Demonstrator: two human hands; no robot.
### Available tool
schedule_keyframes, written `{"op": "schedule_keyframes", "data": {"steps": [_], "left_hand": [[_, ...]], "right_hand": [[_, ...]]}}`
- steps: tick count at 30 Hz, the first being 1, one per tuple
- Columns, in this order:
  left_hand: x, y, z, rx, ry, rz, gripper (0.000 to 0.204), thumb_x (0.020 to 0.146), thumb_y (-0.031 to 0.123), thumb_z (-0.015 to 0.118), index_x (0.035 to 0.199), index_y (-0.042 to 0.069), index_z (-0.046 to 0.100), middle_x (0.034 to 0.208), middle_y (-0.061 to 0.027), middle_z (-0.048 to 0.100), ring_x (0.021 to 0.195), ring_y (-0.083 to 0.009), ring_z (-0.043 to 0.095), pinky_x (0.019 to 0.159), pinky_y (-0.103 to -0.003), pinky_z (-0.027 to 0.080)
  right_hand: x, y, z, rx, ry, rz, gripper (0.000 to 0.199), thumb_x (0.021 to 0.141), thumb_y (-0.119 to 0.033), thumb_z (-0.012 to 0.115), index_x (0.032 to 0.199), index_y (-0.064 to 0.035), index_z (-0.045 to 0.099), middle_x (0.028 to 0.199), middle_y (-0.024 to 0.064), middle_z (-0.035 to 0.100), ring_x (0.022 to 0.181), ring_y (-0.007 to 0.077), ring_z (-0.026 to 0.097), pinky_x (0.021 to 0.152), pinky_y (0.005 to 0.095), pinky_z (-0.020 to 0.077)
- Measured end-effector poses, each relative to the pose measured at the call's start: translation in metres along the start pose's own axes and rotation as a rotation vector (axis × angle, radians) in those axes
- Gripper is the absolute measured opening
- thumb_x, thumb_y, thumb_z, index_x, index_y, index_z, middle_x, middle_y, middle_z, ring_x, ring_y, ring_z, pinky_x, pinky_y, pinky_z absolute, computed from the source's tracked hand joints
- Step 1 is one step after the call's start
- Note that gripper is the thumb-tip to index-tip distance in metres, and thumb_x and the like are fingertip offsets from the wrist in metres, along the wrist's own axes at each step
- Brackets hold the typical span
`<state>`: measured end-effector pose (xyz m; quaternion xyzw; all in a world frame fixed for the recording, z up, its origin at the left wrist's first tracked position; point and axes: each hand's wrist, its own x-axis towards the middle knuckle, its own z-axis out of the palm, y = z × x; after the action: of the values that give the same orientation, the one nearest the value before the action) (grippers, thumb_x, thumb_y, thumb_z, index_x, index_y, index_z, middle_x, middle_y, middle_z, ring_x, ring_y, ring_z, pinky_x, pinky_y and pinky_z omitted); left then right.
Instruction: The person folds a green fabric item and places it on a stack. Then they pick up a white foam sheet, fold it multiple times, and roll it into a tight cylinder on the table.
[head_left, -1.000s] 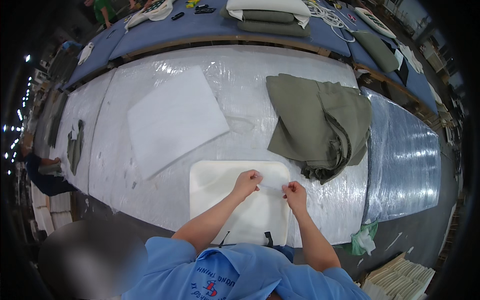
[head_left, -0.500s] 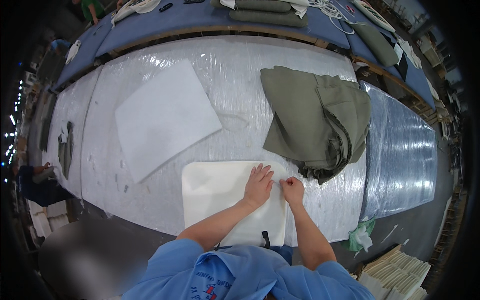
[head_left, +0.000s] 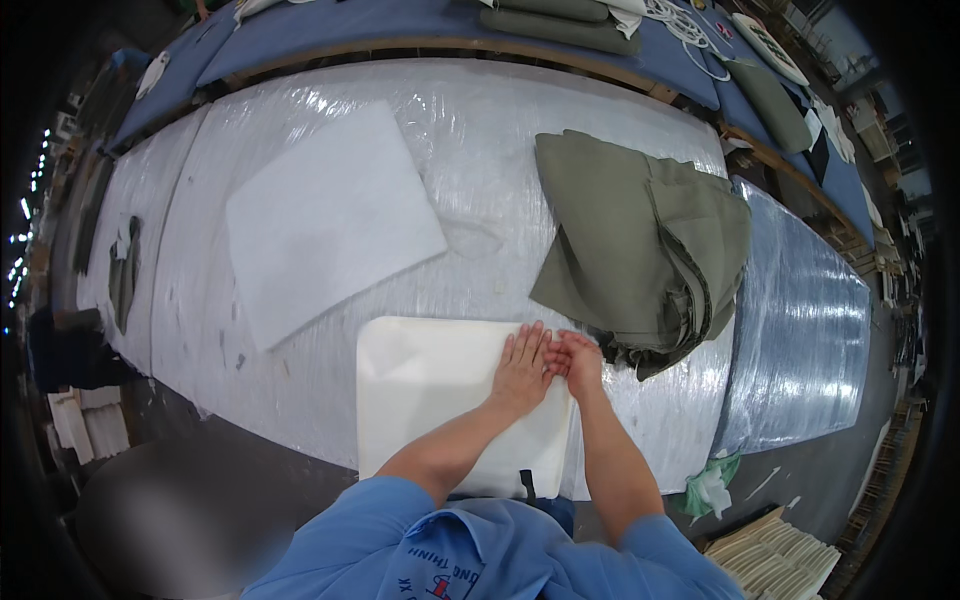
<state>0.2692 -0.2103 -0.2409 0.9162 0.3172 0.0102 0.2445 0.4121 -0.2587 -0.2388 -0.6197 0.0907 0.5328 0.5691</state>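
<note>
A cream-white padded square piece like a seat cushion (head_left: 430,400), with rounded corners, lies flat right in front of me. My left hand (head_left: 521,372) rests flat on its upper right part, fingers stretched forward. Beside it my right hand (head_left: 577,362) is at the cushion's upper right corner. Its fingers are apart, slightly bent and pointing left, almost touching the left hand's fingers; nothing shows in them. A short black strap (head_left: 527,484) sticks out at the cushion's near edge, close to my body.
The cushion lies on a plastic-wrapped table (head_left: 300,380). A white foam sheet (head_left: 335,225) sits farther left, and a heap of folded olive fabric (head_left: 630,240) at the right. Behind runs a blue-topped table (head_left: 400,28) with olive rolls (head_left: 565,28) and white cord (head_left: 685,30).
My right hand has shifted slightly left and forward, its pinched fingers now opened beside the left hand. The left hand stays flat on the cushion. The whole view has tilted a little.
</note>
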Motion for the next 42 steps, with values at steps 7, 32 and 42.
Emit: {"op": "schedule_keyframes", "data": {"steps": [7, 32, 42], "left_hand": [[0.000, -0.002, -0.007, -0.037, -0.014, -0.017, 0.078, 0.100, 0.041, 0.053, 0.160, 0.002, 0.024, 0.169, -0.0207, 0.010, 0.157, -0.0383, 0.009, 0.126, -0.054, 0.006], [-0.027, 0.010, 0.000, -0.057, -0.103, 0.105, 0.066, 0.096, 0.048, 0.057, 0.154, 0.019, 0.043, 0.168, -0.0231, 0.016, 0.156, -0.0405, 0.014, 0.125, -0.056, 0.008], [-0.026, -0.001, 0.009, -0.109, -0.013, 0.142, 0.052, 0.094, 0.045, 0.063, 0.139, 0.018, 0.060, 0.165, -0.0268, 0.020, 0.154, -0.0438, 0.016, 0.125, -0.057, 0.010]], "right_hand": [[0.002, -0.028, 0.004, -0.251, 0.240, -0.374, 0.017, 0.105, -0.013, 0.055, 0.108, -0.0022, 0.067, 0.092, 0.0123, 0.071, 0.071, 0.0181, 0.067, 0.064, 0.0346, 0.0552], [0.050, 0.005, -0.007, -1.192, -0.208, -0.839, 0.060, 0.110, -0.046, 0.035, 0.121, 0.0010, 0.071, 0.119, 0.0200, 0.072, 0.114, 0.0290, 0.067, 0.101, 0.0375, 0.0489], [0.020, 0.012, 0.007, -1.228, -0.107, -0.868, 0.040, 0.105, -0.028, 0.046, 0.137, -0.0090, 0.060, 0.137, 0.0174, 0.060, 0.128, 0.0392, 0.052, 0.109, 0.0463, 0.0396]]}}
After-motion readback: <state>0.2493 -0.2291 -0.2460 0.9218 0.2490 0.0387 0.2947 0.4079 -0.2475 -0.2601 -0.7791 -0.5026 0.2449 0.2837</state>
